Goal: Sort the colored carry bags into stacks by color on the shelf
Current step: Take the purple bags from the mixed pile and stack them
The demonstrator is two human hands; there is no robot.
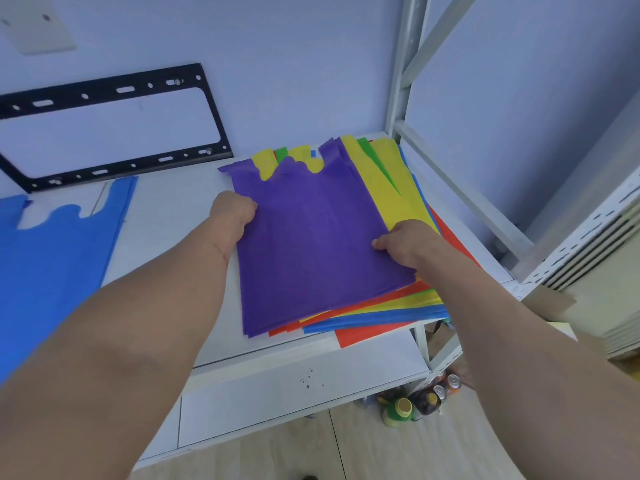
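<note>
A purple bag [311, 244] lies on top of a mixed pile of bags [391, 306] on the white shelf [173, 209], its handles pointing toward the back wall. The left hand [232, 211] grips the purple bag's left edge, fingers curled under the fabric and closed on it. The right hand [403, 242] holds the purple bag's right edge, thumb pressed on top and fingers tucked beneath, pinching the fabric.

Under the purple bag, yellow [391, 181], green [375, 157], blue [374, 320] and red [370, 336] bags fan out to its right and toward the shelf's front edge; more yellow and green handles show behind its cut-out top. How many purple bags lie together there cannot be told, though several purple edges show at the near left corner.

Well to the left of the purple bag, a blue bag [52, 265] lies flat on the same shelf, apart from the pile. Behind it, a black metal bracket [114, 95] leans against the wall. Below the shelf, right of the purple bag, bottles and cans [419, 400] stand on the wooden floor [346, 452]. A grey shelf post [403, 74] rises behind the pile.
</note>
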